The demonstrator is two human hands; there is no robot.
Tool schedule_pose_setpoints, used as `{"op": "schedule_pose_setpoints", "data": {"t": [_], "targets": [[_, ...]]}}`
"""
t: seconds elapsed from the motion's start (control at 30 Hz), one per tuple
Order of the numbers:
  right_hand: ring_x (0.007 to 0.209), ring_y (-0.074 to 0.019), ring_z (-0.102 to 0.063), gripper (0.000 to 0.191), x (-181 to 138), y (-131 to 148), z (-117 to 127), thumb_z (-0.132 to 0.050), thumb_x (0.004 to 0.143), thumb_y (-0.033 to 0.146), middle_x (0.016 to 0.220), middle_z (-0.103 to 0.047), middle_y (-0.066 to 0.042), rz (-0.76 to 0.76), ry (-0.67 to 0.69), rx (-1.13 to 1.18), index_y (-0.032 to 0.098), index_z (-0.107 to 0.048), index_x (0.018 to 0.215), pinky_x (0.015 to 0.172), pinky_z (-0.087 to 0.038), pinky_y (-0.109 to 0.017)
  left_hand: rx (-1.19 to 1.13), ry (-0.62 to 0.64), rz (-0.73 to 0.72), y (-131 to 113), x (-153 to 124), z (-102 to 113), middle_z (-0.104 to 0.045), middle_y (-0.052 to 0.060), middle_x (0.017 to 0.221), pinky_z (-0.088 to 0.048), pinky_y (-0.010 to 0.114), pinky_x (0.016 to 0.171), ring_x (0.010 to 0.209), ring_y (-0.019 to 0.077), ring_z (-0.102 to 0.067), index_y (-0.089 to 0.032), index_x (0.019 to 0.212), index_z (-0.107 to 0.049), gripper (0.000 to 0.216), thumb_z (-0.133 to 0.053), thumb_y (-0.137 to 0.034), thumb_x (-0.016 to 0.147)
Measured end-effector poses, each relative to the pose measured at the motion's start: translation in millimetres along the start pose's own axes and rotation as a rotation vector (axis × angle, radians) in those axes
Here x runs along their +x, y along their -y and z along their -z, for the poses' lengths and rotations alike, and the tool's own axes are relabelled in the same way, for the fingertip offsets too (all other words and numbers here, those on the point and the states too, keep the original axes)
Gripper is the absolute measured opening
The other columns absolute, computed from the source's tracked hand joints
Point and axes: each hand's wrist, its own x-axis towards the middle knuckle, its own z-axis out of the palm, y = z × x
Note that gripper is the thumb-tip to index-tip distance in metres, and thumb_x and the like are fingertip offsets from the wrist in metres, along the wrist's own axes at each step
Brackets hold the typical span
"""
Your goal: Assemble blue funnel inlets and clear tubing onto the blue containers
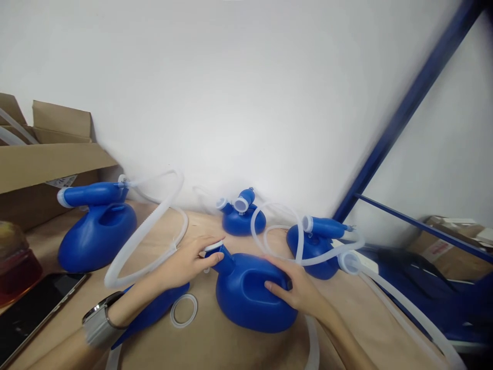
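A blue plastic urinal bottle (250, 308) with a handle opening lies in front of me, its neck slanting up to the left. At the neck's mouth is a white cap (214, 245); my left hand (190, 259) closes round it, thumb against the neck. My right hand (288, 288) grips the bottle's right side, with the thumb on the handle. Below my left hand rests a loose white ring (173, 314). Under my left forearm is another blue piece (162, 308), partly hidden.
More blue bottles with clear hoses stand at left (92, 241), back (242, 223) and right (311, 257). A cardboard box (50, 159), a phone (36, 313) and a jar of red liquid (17, 272) sit at left. A blue frame post (404, 113) rises at right.
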Motion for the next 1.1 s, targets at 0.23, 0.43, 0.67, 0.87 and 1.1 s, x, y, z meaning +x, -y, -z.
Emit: {"op": "schedule_pose_setpoints", "data": {"t": [0.23, 0.43, 0.67, 0.87, 1.1], "targets": [[0.121, -0.0365, -0.074, 0.044, -3.9, -4.1, -7.8, -0.062, 0.100, 0.044, 0.134, -0.076, -0.014, -0.002, -0.083, -0.025, 0.023, -0.071, 0.137, 0.105, -0.058, -0.056, 0.425, -0.008, -0.092, -14.2, -9.0, 0.3, -0.075, 0.016, 0.129, -0.058, 0.042, 0.085, 0.104, 0.0339, -0.074, -0.018, 0.141, -0.065, 0.056, -0.051, -0.054, 0.101], [0.120, -0.0364, -0.075, 0.043, -1.7, -1.2, -2.6, -0.063, 0.098, 0.041, 0.133, -0.077, -0.014, 0.025, -0.076, -0.026, 0.023, -0.072, 0.136, 0.103, -0.060, -0.053, 0.423, -0.007, -0.081, -13.8, -9.2, -0.3, -0.078, 0.011, 0.109, -0.055, 0.040, 0.082, 0.096, 0.0321, -0.074, -0.021, 0.133, -0.065, 0.052, -0.053, -0.059, 0.100], [0.111, -0.0344, -0.079, 0.035, -6.0, -7.4, -12.1, -0.065, 0.094, 0.034, 0.123, -0.081, -0.013, 0.082, -0.197, -0.040, 0.022, -0.076, 0.125, 0.097, -0.064, -0.049, 0.239, -0.014, -0.084, -3.4, -7.8, -27.1, -0.074, 0.008, 0.106, -0.054, 0.045, 0.091, 0.100, 0.0306, -0.070, -0.024, 0.112, -0.057, 0.028, -0.060, -0.047, 0.096], [0.096, -0.0331, -0.083, 0.027, -13.1, -18.9, -28.3, -0.068, 0.087, 0.029, 0.107, -0.085, -0.010, 0.074, -0.379, -0.027, 0.025, -0.079, 0.111, 0.085, -0.069, -0.045, 0.128, -0.115, -0.231, 8.3, -13.4, -45.4, -0.059, 0.013, 0.150, -0.044, 0.051, 0.117, 0.140, 0.0328, -0.055, -0.026, 0.123, -0.057, 0.028, -0.060, -0.032, 0.096], [0.097, -0.0363, -0.082, 0.027, -13.1, -14.7, -24.6, -0.070, 0.087, 0.036, 0.107, -0.085, -0.011, -0.011, -0.327, 0.029, 0.026, -0.081, 0.109, 0.087, -0.068, -0.048, 0.154, 0.001, -0.254, 5.8, -13.5, -36.1, -0.046, 0.013, 0.166, -0.041, 0.052, 0.123, 0.150, 0.0324, -0.048, -0.026, 0.134, -0.058, 0.034, -0.056, -0.032, 0.100]]}}
